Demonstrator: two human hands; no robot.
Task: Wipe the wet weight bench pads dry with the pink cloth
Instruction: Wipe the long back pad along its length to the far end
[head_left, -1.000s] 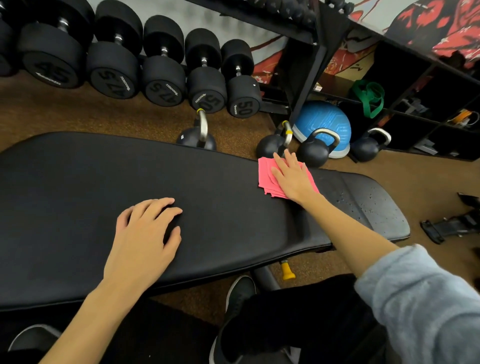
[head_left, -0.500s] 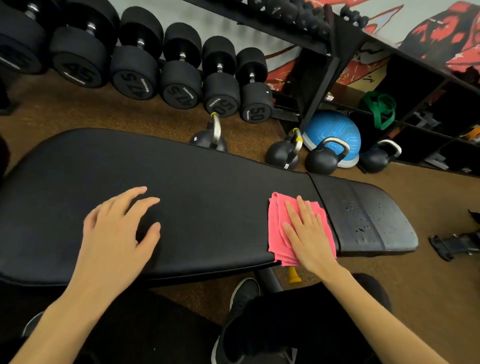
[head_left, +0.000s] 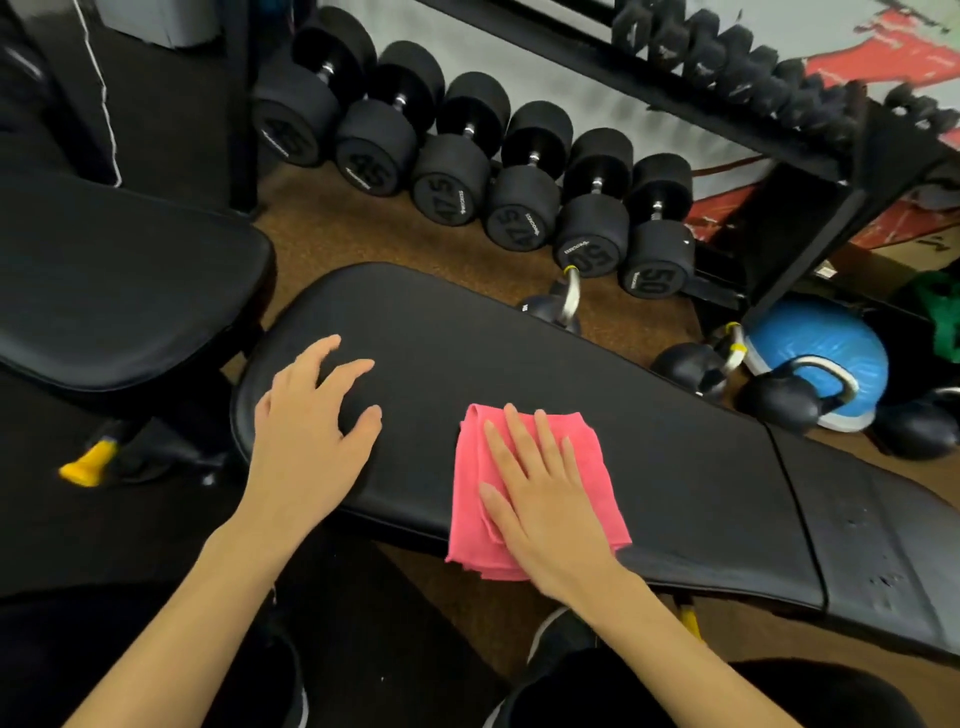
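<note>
1. The pink cloth (head_left: 595, 457) lies folded flat on the long bench pad (head_left: 597, 364), directly under the right hand (head_left: 545, 504). Pink shows just past the fingertips and on both sides of the fingers (head_left: 519, 447). Its near edge hangs slightly over the pad's front edge beside the wrist.
2. The right hand's fingers are straight and a little spread, palm down, pressing on the cloth. The thumb lies flat across the cloth's left part.
3. The bare right forearm comes in from the lower right.
4. The left hand (head_left: 306, 447) rests on bare pad just left of the cloth, not touching it. Its fingers (head_left: 311, 366) are spread and slightly bent, and hold nothing.
5. Well to the right of the right hand's little finger, past a seam, the seat pad (head_left: 883, 519) carries water droplets (head_left: 885, 584).
6. Beyond the fingertips, kettlebells (head_left: 779, 400) and dumbbells (head_left: 524, 208) sit on the floor.
</note>
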